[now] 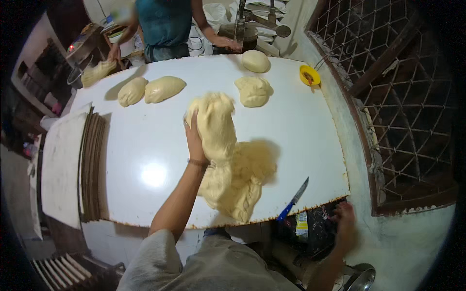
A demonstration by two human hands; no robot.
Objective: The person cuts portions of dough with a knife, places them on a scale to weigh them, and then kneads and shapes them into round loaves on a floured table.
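My left hand (pixel 193 138) grips the side of a large lump of pale yellow dough (pixel 216 126), its fingers pressed into it. The dough's upper part stands raised off the white table. Its lower part spreads in thick folds near the front edge, blurred on the right side. My right hand (pixel 345 220) is off the table's front right corner, away from the dough. Motion smears its fingers, and I cannot make out anything in them. Between the dough and this hand, a knife (pixel 294 200) with a blue handle lies at the table edge.
Several dough pieces lie on the white table (pixel 141 145), among them a round ball (pixel 256 61) at the back. A yellow bowl (pixel 309 75) sits at the back right. Stacked boards (pixel 68 165) stand along the left. Across the table, another person (pixel 165 29) has a hand on dough.
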